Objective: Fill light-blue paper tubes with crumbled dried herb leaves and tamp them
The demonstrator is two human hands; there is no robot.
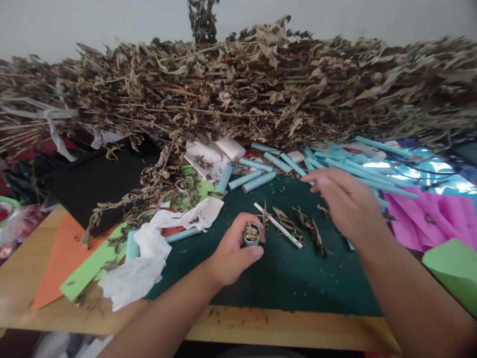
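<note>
My left hand (238, 248) is wrapped round a short light-blue paper tube (252, 242), held upright over the green mat. Crumbled dried leaves (252, 231) show in the tube's top opening. To the right, my right hand (345, 204) hovers over the mat with its fingers stretched to the left; I see nothing held in it. Beyond its fingertips are several light-blue tubes (260, 181). Between my hands lie a thin white stick (278, 225) and some dried leaf pieces (312, 228).
A heap of dried leafy stalks (223, 89) spans the back. At left are crumpled white tissue (149, 248), black sheet (100, 184), orange paper (67, 258) and green strips (89, 263). Pink crepe paper (432, 219) lies right. The green mat (298, 288) covers part of the wooden table (298, 325).
</note>
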